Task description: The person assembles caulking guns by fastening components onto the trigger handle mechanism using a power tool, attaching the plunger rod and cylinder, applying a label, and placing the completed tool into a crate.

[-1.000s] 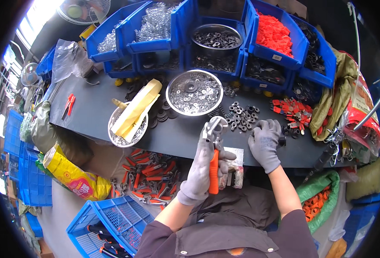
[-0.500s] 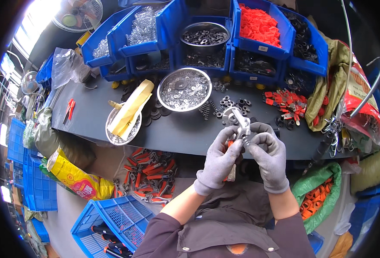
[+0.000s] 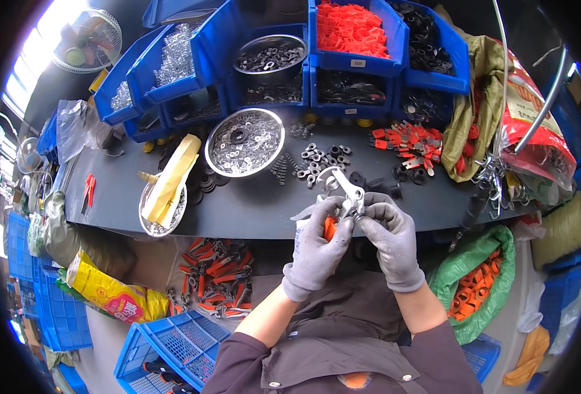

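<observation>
Grey-gloved hands (image 3: 318, 246) hold pruners (image 3: 351, 193) near table edge (image 3: 251, 237), bare tabletop (image 3: 244, 211) leftward.

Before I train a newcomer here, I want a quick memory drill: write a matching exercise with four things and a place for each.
Things
1. hand tool
2. yellow paper
3. orange pieces
4. red-handled pliers

Places
A. in the green sack
B. on the bench, far left
C. between left hand and right hand
D. across the white bowl

Pairs: 1-C, 2-D, 3-A, 4-B
</observation>
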Demonstrator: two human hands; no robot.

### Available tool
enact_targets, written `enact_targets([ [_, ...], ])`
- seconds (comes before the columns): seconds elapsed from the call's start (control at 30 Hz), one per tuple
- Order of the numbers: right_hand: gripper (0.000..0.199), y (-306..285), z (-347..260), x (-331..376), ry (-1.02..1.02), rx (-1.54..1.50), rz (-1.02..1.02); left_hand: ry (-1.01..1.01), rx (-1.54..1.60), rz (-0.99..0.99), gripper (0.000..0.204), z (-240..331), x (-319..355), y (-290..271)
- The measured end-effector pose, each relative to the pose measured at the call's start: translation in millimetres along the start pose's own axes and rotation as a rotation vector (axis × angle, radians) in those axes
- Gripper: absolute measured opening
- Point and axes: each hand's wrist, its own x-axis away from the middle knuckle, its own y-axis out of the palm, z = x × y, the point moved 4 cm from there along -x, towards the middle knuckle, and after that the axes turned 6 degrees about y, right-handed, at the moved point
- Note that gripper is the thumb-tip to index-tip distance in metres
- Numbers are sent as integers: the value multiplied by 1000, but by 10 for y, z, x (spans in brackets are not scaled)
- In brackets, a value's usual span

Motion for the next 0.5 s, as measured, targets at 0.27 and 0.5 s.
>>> enact_targets([
  [0.27,9,-270,19,-39,-42,189,-26,173,-256,-24,33,92,-70,55],
  [0.5,27,-2077,-145,-793,-364,1129,690,-43,73,-79,35,-6,-127,94],
])
